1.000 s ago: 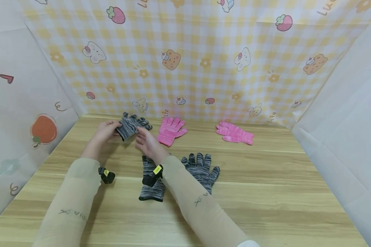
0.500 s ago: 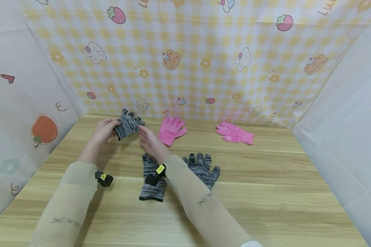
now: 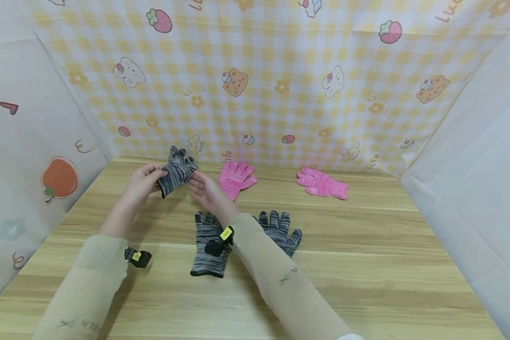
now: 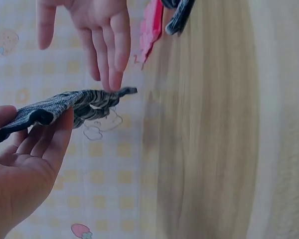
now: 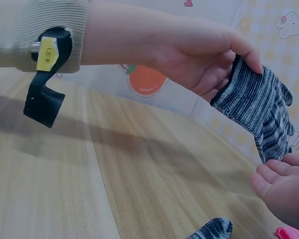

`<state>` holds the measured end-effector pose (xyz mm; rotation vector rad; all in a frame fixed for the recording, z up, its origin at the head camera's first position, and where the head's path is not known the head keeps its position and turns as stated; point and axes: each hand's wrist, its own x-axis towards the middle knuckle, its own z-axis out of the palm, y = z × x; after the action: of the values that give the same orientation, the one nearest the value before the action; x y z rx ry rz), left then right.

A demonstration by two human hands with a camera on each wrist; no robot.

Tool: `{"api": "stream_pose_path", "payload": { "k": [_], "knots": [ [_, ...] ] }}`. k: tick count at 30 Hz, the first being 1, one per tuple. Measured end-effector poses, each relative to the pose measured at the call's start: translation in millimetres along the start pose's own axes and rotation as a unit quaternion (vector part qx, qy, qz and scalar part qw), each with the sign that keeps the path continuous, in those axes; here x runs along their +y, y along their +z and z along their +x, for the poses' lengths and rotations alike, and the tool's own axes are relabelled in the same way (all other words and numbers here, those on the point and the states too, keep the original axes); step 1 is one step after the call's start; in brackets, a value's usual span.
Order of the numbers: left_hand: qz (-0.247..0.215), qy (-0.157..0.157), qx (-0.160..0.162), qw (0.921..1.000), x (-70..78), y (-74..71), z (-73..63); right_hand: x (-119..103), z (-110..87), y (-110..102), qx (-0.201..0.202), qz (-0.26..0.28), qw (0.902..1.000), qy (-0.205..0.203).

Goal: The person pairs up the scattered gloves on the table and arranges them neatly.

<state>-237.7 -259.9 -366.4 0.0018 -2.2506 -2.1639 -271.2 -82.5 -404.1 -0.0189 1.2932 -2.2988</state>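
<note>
Your left hand pinches one grey glove at its cuff. Your right hand touches it with straight fingers.

Wood-grain tabletop, yellow-checked backdrop — printed strawberries, bears — white side sheets

Both arms reach from the bottom edge toward left of centre, left hand pinching, right hand palm-open with straight fingers, tip contact hard to judge.
</note>
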Motion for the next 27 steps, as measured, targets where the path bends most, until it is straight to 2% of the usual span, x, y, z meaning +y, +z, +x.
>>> {"api": "stream_pose_path", "payload": {
  "k": [4,6,11,15,18,22,27],
  "knots": [
    [0.027,0.03,-0.002,0.9992,-0.4,5.3,-6.9,-1,-2.1,-1,-0.006,0.017,0.9998,0.005],
    [0.062,0.047,-0.002,0.997,-0.4,7.8,-10.7,-1,-3.5,-1,-0.012,0.022,0.9997,0.006],
    [0.153,0.085,0.0,0.9846,0.9,13.1,-19.3,-3,-6.4,-1,-0.026,0.028,0.9993,0.003],
    [0.201,0.114,-0.001,0.973,2.0,17.8,-24.7,-5,-9.2,-1,-0.03,0.035,0.9989,0.004],
    [0.217,0.132,-0.01,0.9671,1.1,21.4,-28.5,-7,-11.9,0,-0.035,0.035,0.9988,0.007],
    [0.233,0.141,-0.027,0.9616,3.9,28.7,-37.4,-9,-15.1,0,-0.045,0.033,0.9984,0.009],
    [0.26,0.152,-0.04,0.9528,-1.7,34.6,-39.5,-9,-19.7,1,-0.049,0.041,0.9979,0.005]
  ]
}}
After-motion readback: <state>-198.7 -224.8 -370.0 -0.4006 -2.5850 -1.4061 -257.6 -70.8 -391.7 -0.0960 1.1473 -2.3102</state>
